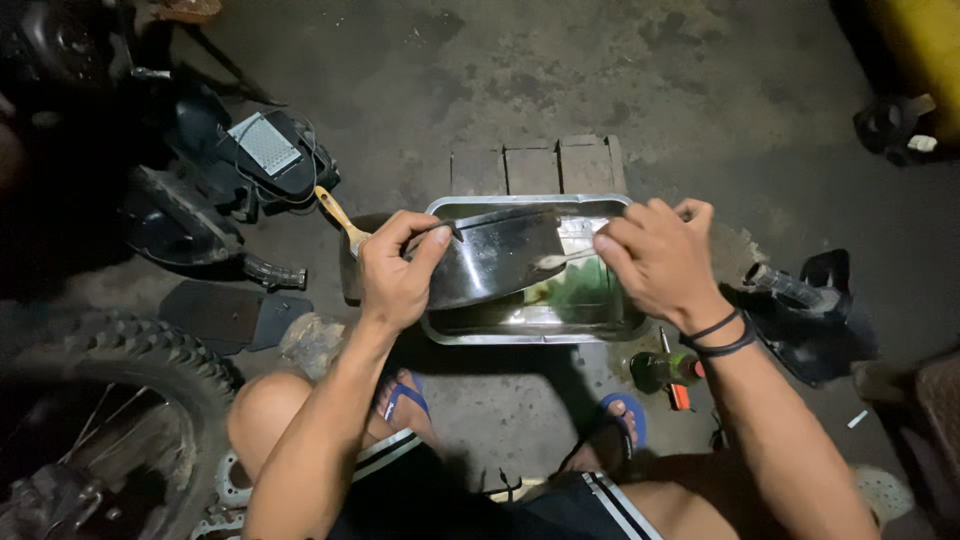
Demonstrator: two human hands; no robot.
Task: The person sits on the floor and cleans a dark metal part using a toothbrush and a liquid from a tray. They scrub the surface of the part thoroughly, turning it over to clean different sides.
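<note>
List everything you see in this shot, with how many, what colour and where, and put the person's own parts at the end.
Metal tray: one, silver, on the floor at centre, greenish liquid inside.
Dark panel: one, black and glossy, held over the tray.
Toothbrush: one, pale, against the panel.
Paintbrush: one, yellow handle, left of the tray.
Wooden block: one, grey-brown, behind the tray.
Bottle: one, green, right of the tray.
Knobby tyre: one, black, lower left.
Black motorcycle parts: several, upper left.
Flip-flops: two, blue, on the feet.
Wristbands: two, black, right wrist.
Left hand: grips the panel's edge.
Right hand: holds the toothbrush.
</note>
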